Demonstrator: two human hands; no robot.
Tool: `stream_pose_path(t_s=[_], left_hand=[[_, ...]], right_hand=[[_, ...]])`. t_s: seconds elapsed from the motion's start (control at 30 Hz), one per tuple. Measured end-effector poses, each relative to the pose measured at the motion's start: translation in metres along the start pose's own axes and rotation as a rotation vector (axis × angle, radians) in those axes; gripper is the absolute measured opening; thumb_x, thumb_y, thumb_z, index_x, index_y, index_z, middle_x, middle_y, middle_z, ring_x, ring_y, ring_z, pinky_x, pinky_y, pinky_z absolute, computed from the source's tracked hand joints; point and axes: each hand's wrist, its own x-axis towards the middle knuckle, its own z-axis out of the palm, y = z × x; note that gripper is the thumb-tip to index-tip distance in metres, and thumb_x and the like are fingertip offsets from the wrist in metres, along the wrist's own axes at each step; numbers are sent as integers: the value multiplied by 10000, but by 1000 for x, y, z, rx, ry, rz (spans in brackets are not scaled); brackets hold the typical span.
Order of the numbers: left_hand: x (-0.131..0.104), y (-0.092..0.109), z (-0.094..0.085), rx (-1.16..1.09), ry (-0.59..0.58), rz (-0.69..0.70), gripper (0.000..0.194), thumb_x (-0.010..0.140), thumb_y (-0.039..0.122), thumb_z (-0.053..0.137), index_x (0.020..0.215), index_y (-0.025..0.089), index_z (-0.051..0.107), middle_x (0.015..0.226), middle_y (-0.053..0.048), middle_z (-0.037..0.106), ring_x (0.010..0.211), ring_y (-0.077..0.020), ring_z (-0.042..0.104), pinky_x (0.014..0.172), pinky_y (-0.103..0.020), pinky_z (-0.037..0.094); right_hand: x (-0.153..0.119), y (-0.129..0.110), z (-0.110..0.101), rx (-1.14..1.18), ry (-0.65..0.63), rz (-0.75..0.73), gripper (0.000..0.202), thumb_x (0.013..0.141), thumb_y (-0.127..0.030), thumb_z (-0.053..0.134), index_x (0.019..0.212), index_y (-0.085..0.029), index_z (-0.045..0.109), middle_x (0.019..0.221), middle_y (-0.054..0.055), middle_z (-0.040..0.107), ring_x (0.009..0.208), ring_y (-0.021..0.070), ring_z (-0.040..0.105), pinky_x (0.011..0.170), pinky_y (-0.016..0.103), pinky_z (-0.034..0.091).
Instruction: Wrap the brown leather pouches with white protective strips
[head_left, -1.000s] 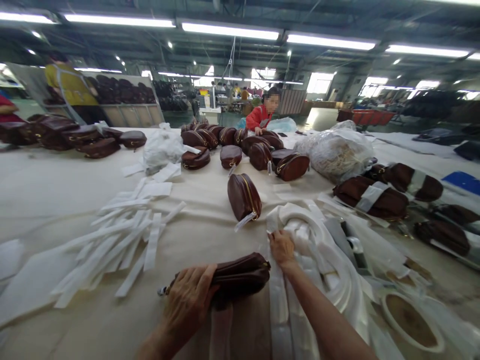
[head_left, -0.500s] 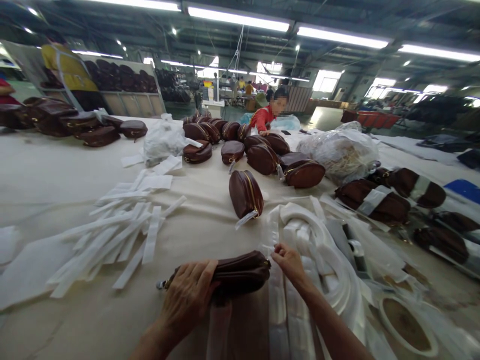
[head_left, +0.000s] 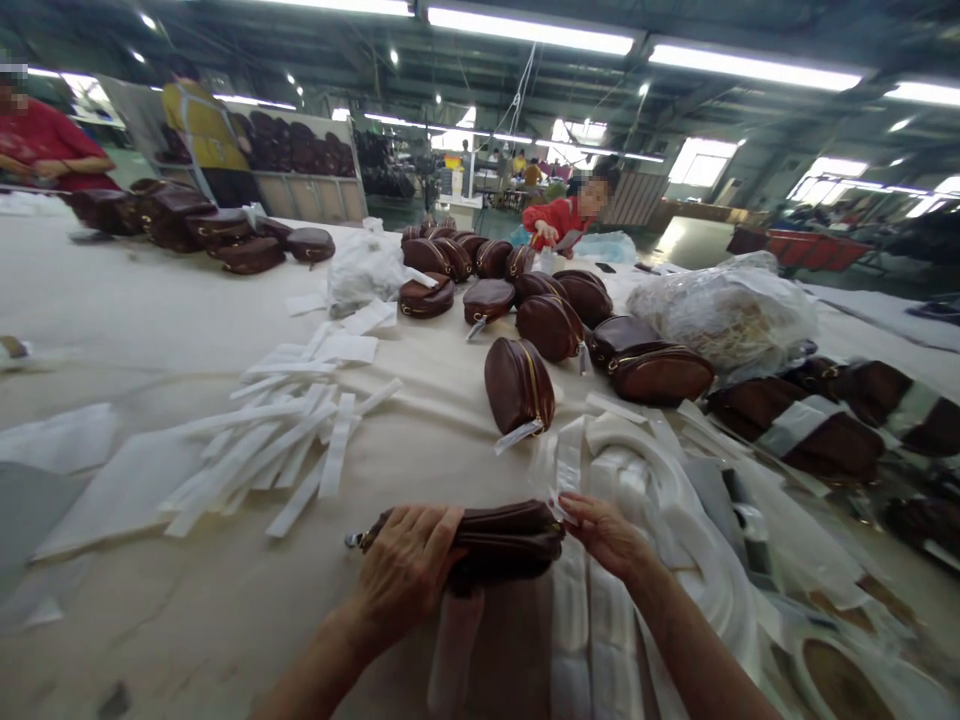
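Observation:
A dark brown leather pouch lies sideways in front of me, its seam side facing up. Over its left part my left hand is closed, gripping it from above. A wrapped metal fitting sticks out past the left end. At the right end, my right hand pinches a small piece of clear plastic film close to the pouch's tip. Whether the film is fixed to the pouch I cannot tell. Just beyond stands another brown pouch with a gold zipper and a plastic-wrapped pull.
White paper strips lie in a heap at left. Rolled clear plastic sleeving covers the table by my right arm. Several brown pouches stand farther back, beside a bulging plastic bag. A co-worker in red reaches over the far side.
The view has turned left, so things sit farther right. My right hand now shows a piece of film between its fingers at the pouch's end. My left hand keeps its grip.

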Motion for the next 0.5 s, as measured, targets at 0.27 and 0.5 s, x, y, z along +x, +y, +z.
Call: stream_pose_path(t_s=[0.27,0.5], left_hand=[[-4,1,1,-31,-19,-39,259,968,285,349,1063,119,524,868,-82,629,747,-205,571,682,-337,431],[-8,-3,3,-132,72,-49,379,978,345,310,1223,93,452,998,-139,650,917,-225,615,793,-361,470]], right_hand=[[-43,-68,72,-532,-289,-952,417,773,-165,655,1176,-249,586,898,18,718,776,153,651,772,317,497],[-36,-63,109,-1053,-587,-1559,575,910,-108,422,1450,-179,242,844,48,714,728,162,658,696,297,497]])
